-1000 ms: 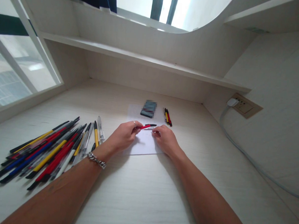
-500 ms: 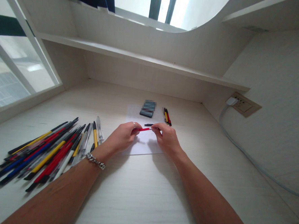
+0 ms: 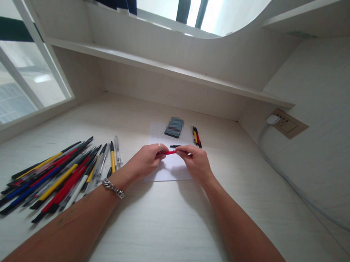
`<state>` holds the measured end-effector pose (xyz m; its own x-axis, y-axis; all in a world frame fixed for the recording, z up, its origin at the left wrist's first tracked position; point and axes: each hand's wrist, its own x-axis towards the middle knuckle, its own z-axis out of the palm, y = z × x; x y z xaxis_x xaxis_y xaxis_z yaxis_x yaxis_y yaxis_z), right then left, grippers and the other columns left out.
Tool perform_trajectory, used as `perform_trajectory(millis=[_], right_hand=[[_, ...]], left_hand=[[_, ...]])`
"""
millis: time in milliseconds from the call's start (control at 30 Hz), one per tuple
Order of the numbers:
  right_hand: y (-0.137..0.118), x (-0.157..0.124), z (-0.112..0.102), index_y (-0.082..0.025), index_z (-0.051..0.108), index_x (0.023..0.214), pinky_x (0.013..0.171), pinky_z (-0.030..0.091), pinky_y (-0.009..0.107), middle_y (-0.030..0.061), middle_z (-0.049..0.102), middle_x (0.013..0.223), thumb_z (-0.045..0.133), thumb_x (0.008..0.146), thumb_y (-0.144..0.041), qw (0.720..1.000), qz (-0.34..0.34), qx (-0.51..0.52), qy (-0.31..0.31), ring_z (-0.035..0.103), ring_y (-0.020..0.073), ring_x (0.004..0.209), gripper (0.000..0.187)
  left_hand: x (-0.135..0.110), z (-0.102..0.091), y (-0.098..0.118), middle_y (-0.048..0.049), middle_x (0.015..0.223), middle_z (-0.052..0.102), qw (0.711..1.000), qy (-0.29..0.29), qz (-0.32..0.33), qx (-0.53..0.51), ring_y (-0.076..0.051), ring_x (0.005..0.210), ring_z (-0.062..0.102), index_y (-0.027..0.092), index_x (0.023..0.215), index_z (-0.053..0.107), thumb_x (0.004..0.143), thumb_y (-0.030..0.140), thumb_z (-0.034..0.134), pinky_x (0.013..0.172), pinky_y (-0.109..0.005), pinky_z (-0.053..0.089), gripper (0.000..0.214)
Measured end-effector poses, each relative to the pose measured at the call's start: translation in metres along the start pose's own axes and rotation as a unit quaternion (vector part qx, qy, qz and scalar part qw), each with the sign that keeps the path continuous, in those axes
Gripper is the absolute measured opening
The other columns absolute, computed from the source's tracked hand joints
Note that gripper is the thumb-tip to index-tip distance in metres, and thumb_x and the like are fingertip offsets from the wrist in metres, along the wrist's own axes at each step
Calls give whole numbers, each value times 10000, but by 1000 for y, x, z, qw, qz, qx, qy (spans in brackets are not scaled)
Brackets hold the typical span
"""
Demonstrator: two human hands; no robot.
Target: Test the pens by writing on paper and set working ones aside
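A red pen barrel is held level above a sheet of white paper. My left hand, with a ring and a chain bracelet, pinches its left end. The fingertips of my right hand close on its right end, so both ends are hidden. Just behind the barrel lies a short black pen part on the paper, partly covered by my right fingers.
Many loose pens in several colours lie heaped at the left. A phone with a blurred screen rests at the paper's far edge. Several pens lie right of it. A grey cable runs from the wall socket.
A pale bit showed between the red barrel and my right fingertips before. It is out of sight now, and my right fingers sit against the red part, slightly closer to my left hand.
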<state>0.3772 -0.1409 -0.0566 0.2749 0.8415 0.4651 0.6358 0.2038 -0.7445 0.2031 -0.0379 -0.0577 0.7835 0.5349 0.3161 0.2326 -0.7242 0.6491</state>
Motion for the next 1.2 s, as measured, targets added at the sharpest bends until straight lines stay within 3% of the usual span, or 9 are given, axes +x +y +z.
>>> perform_trajectory(millis=[167,300,500,700,933,1067,1200], right_hand=[[6,3,-4,-213,745,969,748,502,278,38,745,926,634,848,-267,999,39,14,11,670,170,819,173],[20,5,-11,-203,745,938,815,477,298,54,735,949,596,858,-197,990,40,-133,29,653,180,860,169],[33,7,-12,-213,740,998,890,427,303,75,694,1048,597,847,-203,957,87,-273,-37,601,199,973,208],[32,9,-11,-249,738,972,898,398,301,68,657,1058,619,834,-340,946,107,-298,-75,566,205,1010,204],[25,7,-12,-223,696,845,747,381,283,56,677,937,551,872,-262,929,102,-339,-106,574,193,890,153],[23,5,-15,-237,676,879,714,378,279,41,695,907,537,892,-245,940,101,-314,-90,585,181,834,140],[24,4,-14,-247,704,898,758,401,288,53,679,918,620,847,-285,947,81,-298,-82,585,193,873,105]], left_hand=[[0,1,0,-64,936,713,1000,11,-16,-17,-185,843,650,185,1003,658,898,238,490,783,-308,501,205],[0,0,0,-66,951,711,999,26,-30,-24,-188,870,663,187,1009,626,900,262,504,790,-316,512,180],[1,-1,1,-70,948,707,998,32,-41,-29,-195,883,674,182,990,603,881,277,536,799,-328,517,159],[0,-5,5,-59,922,712,998,38,-47,-19,-193,876,676,188,916,616,848,276,575,797,-322,510,119],[-1,-5,-1,-36,866,713,997,47,-58,-29,-185,798,675,203,939,634,835,286,586,763,-311,522,142],[-1,-4,-7,-42,941,727,996,43,-64,-42,-181,818,683,224,1076,661,851,277,565,759,-301,530,250],[0,-5,-7,-51,939,734,997,42,-62,-28,-185,824,681,206,1046,685,846,274,565,761,-295,530,242]])
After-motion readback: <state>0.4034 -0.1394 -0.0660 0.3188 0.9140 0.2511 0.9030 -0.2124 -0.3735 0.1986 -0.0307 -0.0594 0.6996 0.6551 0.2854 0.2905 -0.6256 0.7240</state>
